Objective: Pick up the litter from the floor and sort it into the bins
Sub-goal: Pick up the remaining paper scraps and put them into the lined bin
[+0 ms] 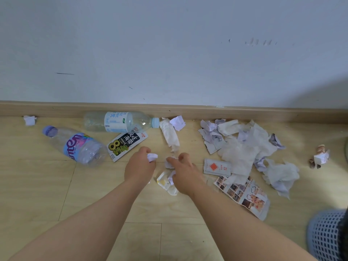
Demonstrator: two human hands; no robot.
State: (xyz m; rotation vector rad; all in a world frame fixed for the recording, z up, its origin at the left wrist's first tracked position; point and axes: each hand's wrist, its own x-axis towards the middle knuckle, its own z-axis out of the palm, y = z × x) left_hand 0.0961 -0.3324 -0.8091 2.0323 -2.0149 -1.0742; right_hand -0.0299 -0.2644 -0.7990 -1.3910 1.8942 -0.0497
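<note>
Your left hand point(140, 164), at centre frame: fingers curled tight around a small white paper wad point(152, 157). Your right hand point(183, 174), just beside it at 3 o'clock: fingers bent, tips down on a crumpled paper scrap point(169, 164) on the wooden floor point(94, 194); whether the scrap is actually gripped cannot be told. Under that palm, at 6 o'clock: a yellow-and-white wrapper point(166, 183), lying flat. From your hands, at 10 o'clock: a black snack packet point(126, 146), then a purple-labelled bottle point(75, 146) on its side. At 11 o'clock: a clear bottle with a pale blue cap point(120, 121), lying along the skirting board point(244, 113). At 12 o'clock: a rolled tissue point(169, 135), with a crumpled white sheet point(178, 123) touching its far end. At 2 o'clock: a loose heap of tissue and torn paper point(243, 146). At 3 o'clock: a white sachet with a red diamond point(216, 167); further out, a tissue clump point(280, 176) and a small brown-and-white wrapper point(320, 157). At 4 o'clock: a printed leaflet point(244, 196); well beyond it, at the frame's corner, a blue mesh bin point(327, 234). At far 10 o'clock, against the skirting board: one small paper ball point(29, 120).
</note>
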